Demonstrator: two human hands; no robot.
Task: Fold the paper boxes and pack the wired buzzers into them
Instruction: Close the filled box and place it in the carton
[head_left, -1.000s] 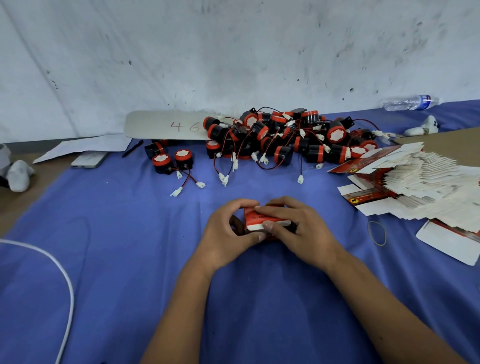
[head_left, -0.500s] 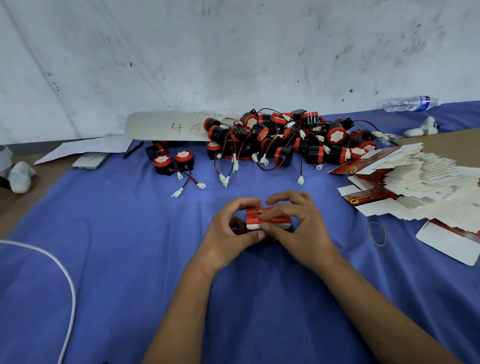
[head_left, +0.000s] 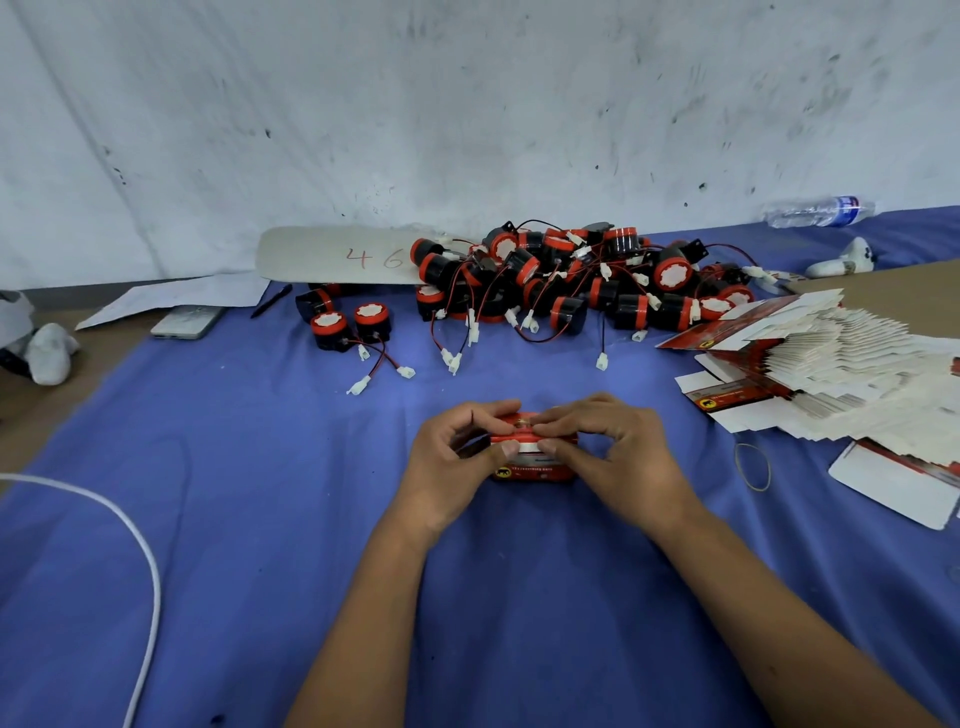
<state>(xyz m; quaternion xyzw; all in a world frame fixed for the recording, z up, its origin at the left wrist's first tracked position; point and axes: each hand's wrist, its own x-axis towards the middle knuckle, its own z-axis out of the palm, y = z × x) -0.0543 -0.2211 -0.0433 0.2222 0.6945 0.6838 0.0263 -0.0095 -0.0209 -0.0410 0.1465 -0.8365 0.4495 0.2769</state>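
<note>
A small red and white paper box (head_left: 535, 467) rests on the blue cloth (head_left: 260, 519) in the middle, held from both sides. My left hand (head_left: 452, 467) pinches its left end between thumb and forefinger. My right hand (head_left: 613, 457) pinches the top flap at the right, fingers curled over it. What is inside the box is hidden. A heap of black and red wired buzzers (head_left: 571, 280) lies behind the box, with two loose buzzers (head_left: 350, 325) to its left. A fanned stack of flat unfolded boxes (head_left: 831, 369) lies at the right.
A white cable (head_left: 140, 545) curves over the cloth at the left. A rubber band (head_left: 752, 466) lies right of my hands. A white board marked 46 (head_left: 337, 255), a pen (head_left: 271, 301), a phone (head_left: 188, 321), papers and a water bottle (head_left: 818, 210) sit along the back.
The box has turned so its printed side faces me, and the top flap has come down. Both hands' fingertips have moved together onto the top edge.
</note>
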